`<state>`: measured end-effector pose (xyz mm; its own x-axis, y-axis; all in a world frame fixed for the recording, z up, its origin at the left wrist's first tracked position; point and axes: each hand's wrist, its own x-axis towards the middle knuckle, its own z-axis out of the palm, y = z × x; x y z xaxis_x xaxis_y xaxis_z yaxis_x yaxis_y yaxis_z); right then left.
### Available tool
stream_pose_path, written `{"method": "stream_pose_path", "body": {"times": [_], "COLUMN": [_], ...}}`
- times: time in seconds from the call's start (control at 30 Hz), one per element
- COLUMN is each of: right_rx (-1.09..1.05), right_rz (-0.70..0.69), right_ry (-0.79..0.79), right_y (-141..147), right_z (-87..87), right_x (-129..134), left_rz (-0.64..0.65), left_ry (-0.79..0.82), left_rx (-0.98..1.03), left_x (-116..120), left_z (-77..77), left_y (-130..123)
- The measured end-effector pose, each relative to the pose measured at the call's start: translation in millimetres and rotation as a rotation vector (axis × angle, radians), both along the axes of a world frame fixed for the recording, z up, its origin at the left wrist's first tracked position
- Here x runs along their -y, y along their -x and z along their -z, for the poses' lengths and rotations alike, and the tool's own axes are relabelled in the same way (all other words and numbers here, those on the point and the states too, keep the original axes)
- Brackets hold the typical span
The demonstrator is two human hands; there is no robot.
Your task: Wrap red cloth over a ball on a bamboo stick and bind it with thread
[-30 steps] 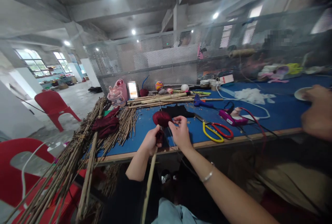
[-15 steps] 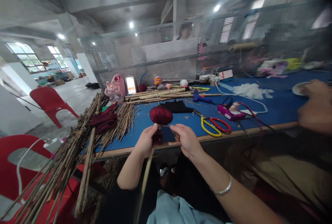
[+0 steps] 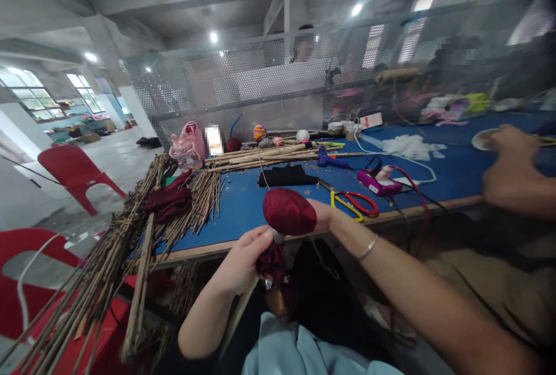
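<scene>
"Above the near edge of the table [image 3: 237, 192], what do the hands hold?"

"The left hand [image 3: 245, 256] pinches the neck of the red bulb [image 3: 289, 211], thumb at the white binding [image 3: 277, 237], cloth [image 3: 271, 264] bunched below. The right hand [image 3: 320, 217] is partly behind the bulb; its grip cannot be told."

"And the containers?"

"A pink cup [image 3: 186, 156] stands at the back left, near the sticks [image 3: 256, 156]; its contents are unclear. Small jars [image 3: 335, 128] stand by the mesh [image 3: 278, 85], too small to read. At the right, a co-worker's hand [image 3: 515, 146] is at a white dish [image 3: 480, 140], mostly covering it."
</scene>
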<state>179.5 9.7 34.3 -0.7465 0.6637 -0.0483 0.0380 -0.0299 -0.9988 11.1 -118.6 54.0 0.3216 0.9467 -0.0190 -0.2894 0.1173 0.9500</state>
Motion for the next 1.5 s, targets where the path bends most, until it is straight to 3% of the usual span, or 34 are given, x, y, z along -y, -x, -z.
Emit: {"method": "stream_pose_path", "body": {"times": [0.07,0.13,0.2,0.23,0.33,0.4,0.5,0.6,0.73,0.9,1.0,1.13,1.23,1.3,1.37,1.5], "right_rx": [0.146,0.457,0.676,0.752,0.768,0.649,0.413,0.212,0.048,-0.234,-0.411,-0.568,-0.569,-0.560,-0.563,-0.554], "right_rz": [-0.118,-0.306,-0.360,-0.304,0.095,0.302,0.486,0.644,0.775,0.697,0.640,0.488,0.338,0.314,0.391,0.563], "right_ry": [-0.124,-0.386,-0.683,-0.852,-1.323,-1.460,-1.489,-1.364,-0.956,-0.399,-0.191,0.097,0.201,0.234,0.270,0.295], "right_y": [2.7,12.4,24.7,29.9,35.2,30.8,22.2,19.6,22.8,30.9,38.4,46.0,45.8,43.8,41.8,41.1], "right_z": [-23.6,-50.5,-74.6,-83.9,-96.6,-92.3,-72.5,-45.9,-11.9,14.3,16.9,8.1,1.8,0.1,-1.2,-7.4], "right_x": [-15.7,-21.1,-11.3,-1.2,36.7,56.9,70.0,70.6,68.8,62.1,57.1,57.5,59.5,59.3,58.3,58.7], "left_rz": [0.088,0.139,0.138,0.092,-0.200,-0.349,-0.452,-0.466,-0.369,-0.222,-0.187,-0.121,-0.037,-0.005,-0.154,-0.813], "left_ry": [-0.035,-0.094,-0.154,-0.176,-0.195,-0.243,-0.300,-0.269,-0.124,0.026,0.063,0.055,0.181,0.258,0.182,-0.230], "left_rx": [-0.113,-0.271,-0.433,-0.487,-0.502,-0.455,-0.383,-0.293,-0.139,0.089,0.175,0.259,0.274,0.200,0.061,-0.326], "left_x": [5.4,5.3,-0.2,-4.5,-18.6,-24.6,-25.6,-22.7,-21.8,-23.5,-23.1,-22.5,-25.4,-29.4,-33.9,-32.1], "left_z": [1.4,8.1,17.8,22.4,28.5,24.9,15.4,11.3,12.6,6.2,0.7,0.7,8.9,14.9,16.8,3.0], "left_y": [-8.4,-18.4,-25.7,-27.1,-21.9,-13.8,-4.1,-2.0,-4.9,-6.9,-6.6,-6.9,-6.1,-2.3,4.7,14.1]}}
